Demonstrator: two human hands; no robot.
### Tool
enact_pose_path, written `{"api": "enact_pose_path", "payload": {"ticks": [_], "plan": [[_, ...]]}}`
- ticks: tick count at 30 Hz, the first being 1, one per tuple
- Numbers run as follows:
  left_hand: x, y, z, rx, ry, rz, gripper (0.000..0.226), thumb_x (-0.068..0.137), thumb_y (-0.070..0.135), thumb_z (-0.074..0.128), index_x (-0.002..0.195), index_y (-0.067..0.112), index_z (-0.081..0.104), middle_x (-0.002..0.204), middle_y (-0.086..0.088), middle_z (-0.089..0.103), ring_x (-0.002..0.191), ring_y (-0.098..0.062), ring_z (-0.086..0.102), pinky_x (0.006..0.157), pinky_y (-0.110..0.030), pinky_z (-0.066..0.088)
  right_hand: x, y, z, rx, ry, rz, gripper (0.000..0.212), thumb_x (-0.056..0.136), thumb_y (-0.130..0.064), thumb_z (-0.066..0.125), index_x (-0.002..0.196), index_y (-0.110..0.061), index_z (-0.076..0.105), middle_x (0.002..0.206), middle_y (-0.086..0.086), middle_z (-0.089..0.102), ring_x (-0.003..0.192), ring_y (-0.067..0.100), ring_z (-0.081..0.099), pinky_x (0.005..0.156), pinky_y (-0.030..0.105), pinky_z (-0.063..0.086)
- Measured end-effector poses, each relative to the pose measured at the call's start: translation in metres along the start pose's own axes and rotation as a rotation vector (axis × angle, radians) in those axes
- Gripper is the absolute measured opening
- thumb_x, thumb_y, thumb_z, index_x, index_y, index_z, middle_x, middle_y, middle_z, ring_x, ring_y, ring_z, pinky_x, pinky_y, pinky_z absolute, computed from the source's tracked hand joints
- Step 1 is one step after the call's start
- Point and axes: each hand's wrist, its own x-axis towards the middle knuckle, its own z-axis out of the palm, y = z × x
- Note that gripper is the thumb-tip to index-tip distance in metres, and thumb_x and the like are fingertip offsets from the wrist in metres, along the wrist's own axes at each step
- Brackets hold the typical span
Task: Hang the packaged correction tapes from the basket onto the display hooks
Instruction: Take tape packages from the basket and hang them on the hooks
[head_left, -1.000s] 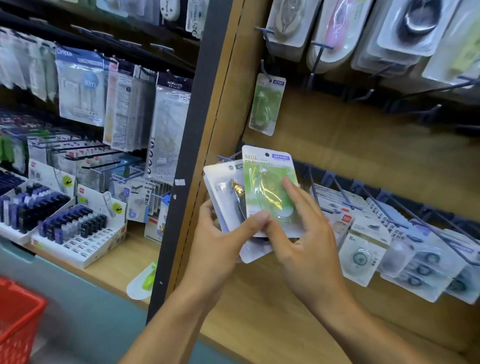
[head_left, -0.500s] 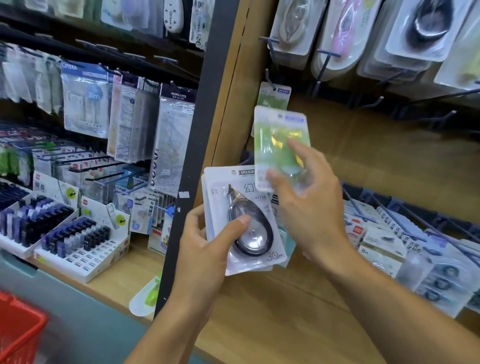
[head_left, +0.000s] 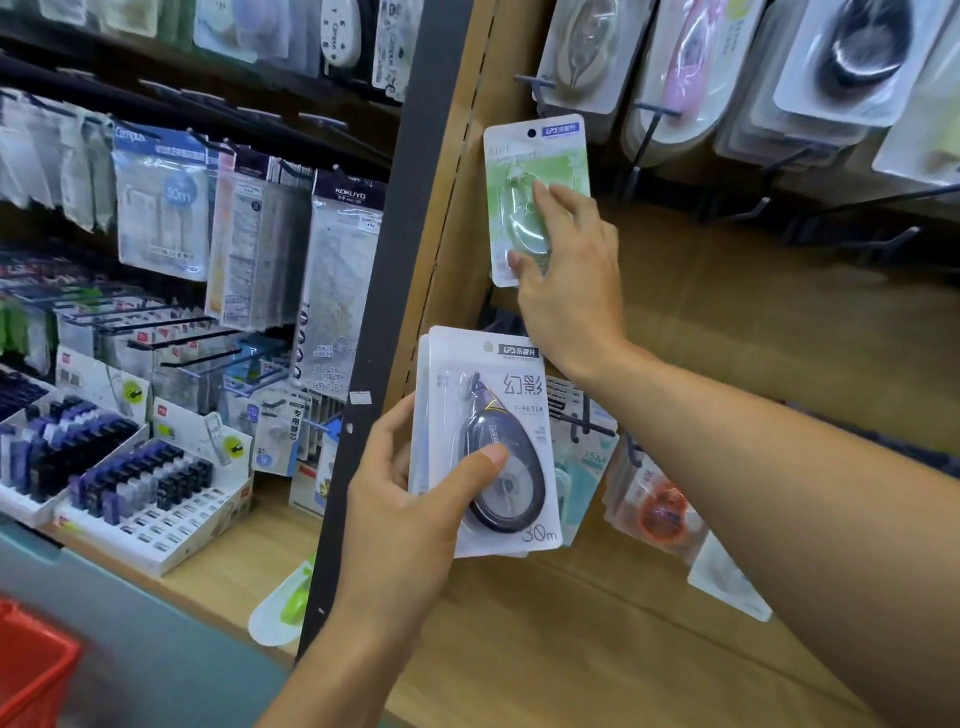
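Right hand (head_left: 566, 270) pinches the green "LPS" pack (head_left: 535, 176); left hand (head_left: 410, 499) grips the "T-9631A" "30m" stack (head_left: 488, 447).

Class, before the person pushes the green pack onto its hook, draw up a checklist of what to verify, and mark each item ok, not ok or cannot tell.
1. Right hand grips green pack: ok.
2. Hang hole at pack's top unobstructed: ok.
3. Hook tip through the hole: cannot tell.
4. Pack roughly upright: ok.
5. Left hand holds remaining stack securely, thumb on the front: ok.
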Motion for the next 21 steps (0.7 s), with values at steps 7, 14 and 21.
{"api": "enact_pose_path", "payload": {"ticks": [7,14,21], "plan": [[0.002,0.001,-0.004,-0.038,0.047,-0.007,0.076,0.052,0.037,0.084,0.125,0.035,0.06,0.105,0.012,0.08,0.096,-0.014,0.078,0.083,-0.044,0.062,-0.007,-0.005,0.001,-0.143,0.006,0.049,0.061,0.099,-0.036,0.06,0.154,-0.032,0.035,0.152,-0.014,0.036,0.134,0.015,0.037,0.084,0.03,0.034],[0.004,0.003,-0.005,-0.083,0.084,0.006,0.066,0.052,0.038,0.081,0.115,0.039,0.06,0.096,0.02,0.079,0.088,-0.007,0.078,0.073,-0.032,0.059,0.017,0.012,0.008,-0.275,-0.096,0.083,0.06,0.099,-0.035,0.059,0.153,-0.03,0.035,0.152,-0.008,0.035,0.131,0.025,0.04,0.089,0.04,0.04],[0.007,0.0,-0.004,-0.062,0.065,-0.004,0.074,0.053,0.037,0.083,0.124,0.033,0.063,0.102,0.013,0.08,0.094,-0.013,0.078,0.083,-0.043,0.061,0.053,0.048,0.028,-0.331,-0.206,0.137,0.061,0.097,-0.015,0.059,0.153,-0.025,0.037,0.156,0.0,0.034,0.126,0.036,0.04,0.097,0.043,0.044]]}}
